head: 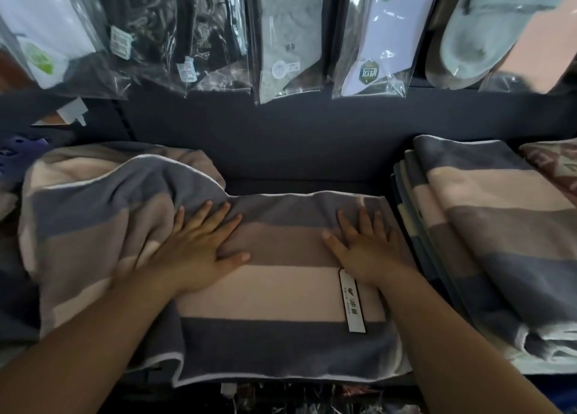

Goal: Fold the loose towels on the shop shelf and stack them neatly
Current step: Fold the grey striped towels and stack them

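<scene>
— Now, hands to be logged first. How are they set?
— Both are laid flat, with fingers straight and spread and nothing gripped. Left hand and right hand are pressed palm-down on the grey, taupe and cream striped terry towel, which is spread on the shelf under and between them.
— Orientation of the towel?
— Its long axis is taken as running left to right, with the stripes parallel to it. A white rectangular paper tag is seen lying on it, just beside the right wrist. Left of the left hand the cloth is rumpled and raised over a loose heap of similar striped towels. Whether that is one cloth or two cannot be told.
— And the destination?
— A stack of folded striped towels is noted just right of the right hand, so that hand is nearer it. The unfolded bulk lies leftward, nearer the left hand. Judged: smoothing step. A fold from left toward right is probably called for next.
— Surroundings?
— Clear-bagged socks are hung above a dark back panel.
</scene>
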Demonstrator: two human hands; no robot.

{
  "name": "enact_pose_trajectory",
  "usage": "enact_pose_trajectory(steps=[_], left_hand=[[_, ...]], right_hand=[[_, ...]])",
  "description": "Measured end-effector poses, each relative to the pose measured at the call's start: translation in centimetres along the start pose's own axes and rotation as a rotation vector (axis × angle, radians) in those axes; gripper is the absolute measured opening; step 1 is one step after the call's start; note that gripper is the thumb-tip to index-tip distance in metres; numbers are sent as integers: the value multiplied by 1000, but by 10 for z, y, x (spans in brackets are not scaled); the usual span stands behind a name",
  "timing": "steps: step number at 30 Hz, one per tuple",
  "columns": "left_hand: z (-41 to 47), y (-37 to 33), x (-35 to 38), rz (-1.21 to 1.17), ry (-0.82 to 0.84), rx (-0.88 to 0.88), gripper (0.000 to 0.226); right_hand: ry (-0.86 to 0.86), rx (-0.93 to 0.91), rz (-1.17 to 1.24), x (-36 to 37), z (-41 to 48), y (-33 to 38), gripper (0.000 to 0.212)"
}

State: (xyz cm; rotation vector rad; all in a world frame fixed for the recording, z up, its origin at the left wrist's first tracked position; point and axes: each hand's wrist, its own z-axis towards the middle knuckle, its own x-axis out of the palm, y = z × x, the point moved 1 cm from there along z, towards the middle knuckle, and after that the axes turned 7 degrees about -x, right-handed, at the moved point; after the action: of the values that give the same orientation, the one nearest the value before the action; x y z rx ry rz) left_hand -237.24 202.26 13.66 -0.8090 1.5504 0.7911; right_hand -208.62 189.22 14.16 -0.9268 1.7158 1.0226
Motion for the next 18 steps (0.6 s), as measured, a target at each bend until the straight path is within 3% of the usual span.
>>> enact_pose_trajectory(steps=[5, 8, 11, 13, 15, 18], left_hand=[[11, -8, 3, -73, -8, -100, 92], [23, -14, 2, -105, -1, -139, 94], [33, -15, 4, -90, -8, -136, 95], [37, -16, 5, -88, -21, -128, 94], [39, -16, 4, -90, -24, -118, 91], [36, -16, 0, -110, -106, -69, 79]], right_hand=[[-67, -50, -119, -6, 35, -4, 87], [-89, -61, -168, -11, 47, -9, 86], [-45, 6, -279, -21, 52, -1, 76], [-108, -4, -373, -26, 49, 23, 67], [-158, -130, -292, -20, 40, 58, 65], [-102, -282, -145, 11, 27, 93, 77]])
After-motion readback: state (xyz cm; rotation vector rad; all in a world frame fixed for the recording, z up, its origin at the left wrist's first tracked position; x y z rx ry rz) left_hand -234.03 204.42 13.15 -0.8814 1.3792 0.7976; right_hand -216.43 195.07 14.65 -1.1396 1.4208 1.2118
